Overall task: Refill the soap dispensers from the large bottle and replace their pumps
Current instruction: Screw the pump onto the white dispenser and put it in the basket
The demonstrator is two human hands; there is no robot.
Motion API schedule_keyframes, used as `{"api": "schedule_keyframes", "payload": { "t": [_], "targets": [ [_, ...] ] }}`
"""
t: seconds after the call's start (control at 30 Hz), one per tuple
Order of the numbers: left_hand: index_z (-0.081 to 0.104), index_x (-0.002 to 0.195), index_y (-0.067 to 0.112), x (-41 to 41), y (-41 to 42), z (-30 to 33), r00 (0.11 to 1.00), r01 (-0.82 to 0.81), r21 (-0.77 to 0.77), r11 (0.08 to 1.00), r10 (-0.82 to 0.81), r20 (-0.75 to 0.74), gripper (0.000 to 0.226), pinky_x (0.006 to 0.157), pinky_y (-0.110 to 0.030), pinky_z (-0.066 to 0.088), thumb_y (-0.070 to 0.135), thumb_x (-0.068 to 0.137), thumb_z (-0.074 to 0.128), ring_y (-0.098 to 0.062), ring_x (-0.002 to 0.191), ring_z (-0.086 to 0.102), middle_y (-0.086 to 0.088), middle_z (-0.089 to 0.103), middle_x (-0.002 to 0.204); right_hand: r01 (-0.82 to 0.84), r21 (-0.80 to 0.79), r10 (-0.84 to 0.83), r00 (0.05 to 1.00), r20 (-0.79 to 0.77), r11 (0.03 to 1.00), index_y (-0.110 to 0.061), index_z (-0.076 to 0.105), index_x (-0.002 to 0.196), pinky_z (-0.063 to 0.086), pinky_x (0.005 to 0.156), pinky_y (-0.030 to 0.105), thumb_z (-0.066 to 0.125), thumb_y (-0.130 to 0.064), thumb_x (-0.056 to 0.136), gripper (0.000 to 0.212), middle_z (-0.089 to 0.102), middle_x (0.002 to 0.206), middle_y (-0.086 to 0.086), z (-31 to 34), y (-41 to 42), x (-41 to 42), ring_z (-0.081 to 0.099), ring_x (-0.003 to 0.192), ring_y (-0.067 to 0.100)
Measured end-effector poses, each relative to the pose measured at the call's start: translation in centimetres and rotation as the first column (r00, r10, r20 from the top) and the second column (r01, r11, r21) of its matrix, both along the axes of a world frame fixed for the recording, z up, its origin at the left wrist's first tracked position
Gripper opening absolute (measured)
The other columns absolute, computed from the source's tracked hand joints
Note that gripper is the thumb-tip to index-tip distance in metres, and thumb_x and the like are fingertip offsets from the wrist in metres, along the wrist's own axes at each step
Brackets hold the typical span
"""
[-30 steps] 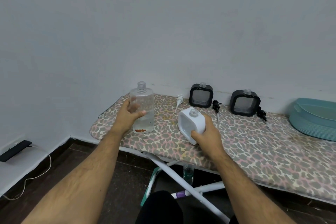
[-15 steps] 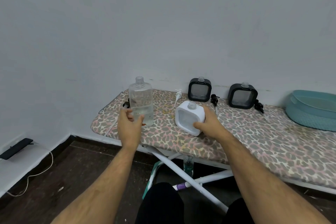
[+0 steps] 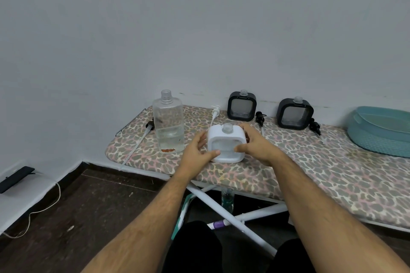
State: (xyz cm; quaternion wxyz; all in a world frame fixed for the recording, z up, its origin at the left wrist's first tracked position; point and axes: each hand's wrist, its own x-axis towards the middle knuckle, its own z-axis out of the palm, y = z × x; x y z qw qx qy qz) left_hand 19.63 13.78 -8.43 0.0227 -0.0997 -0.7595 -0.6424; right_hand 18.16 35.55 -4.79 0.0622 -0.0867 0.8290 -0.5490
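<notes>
A white square soap dispenser (image 3: 226, 144) without its pump stands upright on the leopard-print ironing board (image 3: 288, 168). My left hand (image 3: 196, 150) grips its left side and my right hand (image 3: 255, 144) its right side. The large clear bottle (image 3: 169, 124), uncapped and about a third full, stands free to the left. Two black dispensers (image 3: 241, 106) (image 3: 294, 114) with open necks stand by the wall. A white pump (image 3: 214, 113) lies behind the white dispenser. Black pumps (image 3: 260, 118) (image 3: 315, 127) lie beside the black dispensers, and another pump (image 3: 142, 137) lies left of the large bottle.
A teal basin (image 3: 383, 133) sits at the board's right end. The board's left tip is near the wall corner. White legs (image 3: 235, 217) cross under the board. A black device (image 3: 15, 178) with a white cable lies on the low ledge at left.
My left hand let go of the large bottle and moved right onto the white dispenser. The dispenser went from tilted to upright, facing me, with both hands on it.
</notes>
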Motion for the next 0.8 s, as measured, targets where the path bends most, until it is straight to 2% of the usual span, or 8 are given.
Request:
{"api": "schedule_keyframes", "payload": {
  "t": [0.1,0.27,0.37,0.43,0.5,0.57,0.7,0.8],
  "targets": [
    [0.046,0.141,0.025,-0.5,0.8,-0.2,1.0,0.003,0.035,0.999,-0.002,-0.028,0.077,0.094,-0.033,0.054,0.02,0.075,0.085,-0.014,0.119,0.058,0.005,0.058,0.132,-0.066,-0.031,0.067,0.997,0.03,0.997,-0.027,0.049,0.128,0.053,0.092,0.055,0.064,0.008,0.079,0.063,0.057,0.122,0.009,0.3,0.0,-0.1,0.058,0.114,0.031],
    [0.056,0.129,0.029,-0.8,1.2,-0.5,1.0,-0.018,0.104,0.994,0.019,-0.011,0.064,0.075,-0.025,0.058,0.024,0.072,0.087,-0.011,0.101,0.068,0.003,0.068,0.116,-0.214,-0.197,0.251,0.949,0.189,0.957,-0.026,0.039,0.146,0.048,0.102,0.053,0.056,-0.001,0.066,0.086,0.051,0.138,0.007,1.2,1.1,-1.0,0.054,0.124,0.032],
    [0.059,0.122,0.033,-0.8,1.1,-0.6,1.0,-0.011,0.131,0.991,0.012,-0.005,0.058,0.073,-0.024,0.057,0.022,0.072,0.087,-0.01,0.098,0.07,0.005,0.072,0.111,-0.08,-0.328,0.146,0.973,0.18,0.941,-0.022,0.049,0.139,0.046,0.105,0.047,0.06,-0.008,0.071,0.071,0.054,0.139,0.003,2.0,1.9,-2.7,0.055,0.124,0.024],
    [0.06,0.119,0.036,-0.9,1.2,-0.6,1.0,-0.007,0.138,0.99,0.007,0.003,0.056,0.072,-0.022,0.056,0.021,0.072,0.087,-0.009,0.097,0.07,0.007,0.073,0.108,0.053,-0.265,-0.023,0.993,0.113,0.963,-0.023,0.059,0.125,0.05,0.101,0.046,0.066,-0.014,0.085,0.041,0.061,0.131,0.004,2.1,1.8,-4.4,0.062,0.115,0.02],
    [0.059,0.117,0.04,-0.8,1.2,-0.3,1.0,-0.006,0.128,0.992,0.004,0.013,0.055,0.072,-0.02,0.056,0.022,0.072,0.087,-0.006,0.095,0.07,0.013,0.073,0.105,0.104,-0.162,-0.092,0.992,0.084,0.981,-0.025,0.062,0.115,0.057,0.086,0.038,0.065,-0.02,0.093,0.022,0.067,0.12,0.003,2.0,1.0,-6.3,0.068,0.102,0.015],
    [0.059,0.117,0.04,-0.8,1.2,-0.2,1.0,-0.002,0.113,0.994,0.0,0.017,0.055,0.073,-0.019,0.055,0.024,0.073,0.086,-0.005,0.096,0.069,0.014,0.073,0.105,0.106,-0.056,-0.103,0.993,0.061,0.993,-0.023,0.063,0.115,0.057,0.07,0.031,0.063,-0.021,0.095,0.02,0.068,0.116,0.004,1.8,0.0,-8.2,0.07,0.096,0.016],
    [0.057,0.122,0.029,-0.9,1.0,-0.7,0.998,-0.025,0.13,0.991,0.017,0.057,0.059,0.076,-0.019,0.054,0.019,0.072,0.086,-0.005,0.098,0.069,0.005,0.07,0.112,0.092,0.128,-0.093,0.996,0.004,0.987,-0.015,0.064,0.111,0.06,0.07,0.034,0.057,-0.02,0.097,0.017,0.068,0.106,0.011,1.4,-1.9,-11.7,0.069,0.081,0.018],
    [0.056,0.124,0.021,-1.3,0.7,-1.2,0.995,-0.039,0.146,0.989,0.026,0.093,0.06,0.078,-0.02,0.054,0.015,0.072,0.086,-0.007,0.099,0.069,0.001,0.07,0.114,0.066,0.259,-0.07,0.997,0.009,0.964,-0.013,0.057,0.127,0.061,0.063,0.036,0.052,-0.022,0.1,0.028,0.065,0.105,0.009,1.6,-3.2,-14.2,0.071,0.082,0.025]
  ]
}}
